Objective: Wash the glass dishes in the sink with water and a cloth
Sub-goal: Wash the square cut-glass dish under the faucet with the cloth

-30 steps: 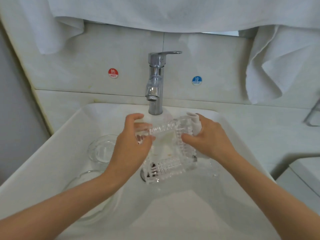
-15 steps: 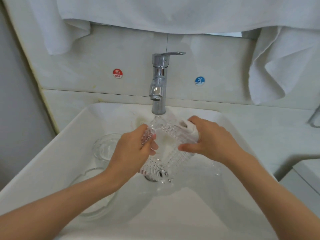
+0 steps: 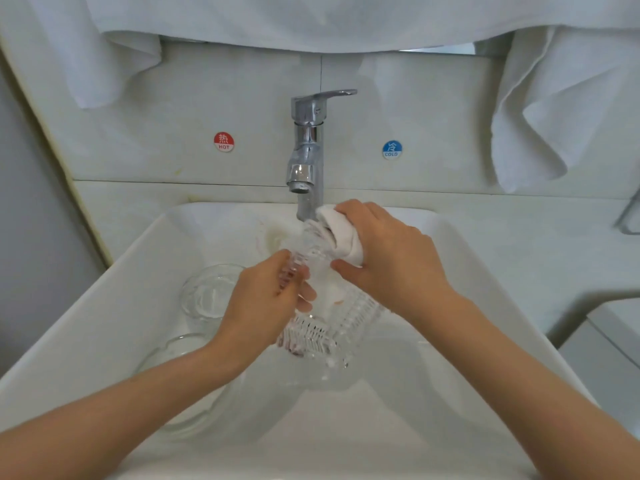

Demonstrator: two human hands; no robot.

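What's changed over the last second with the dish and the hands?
The patterned glass dish has turned from nearly face-on to edge-on, far end up toward the tap. The right hand slid the cloth up to that end. The left hand still grips its left edge; the small bowl and big bowl stay in the sink.

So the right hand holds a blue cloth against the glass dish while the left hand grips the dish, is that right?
Not quite: the head view shows the cloth is white, not blue. The right hand does hold it against the glass dish, and the left hand grips the dish.
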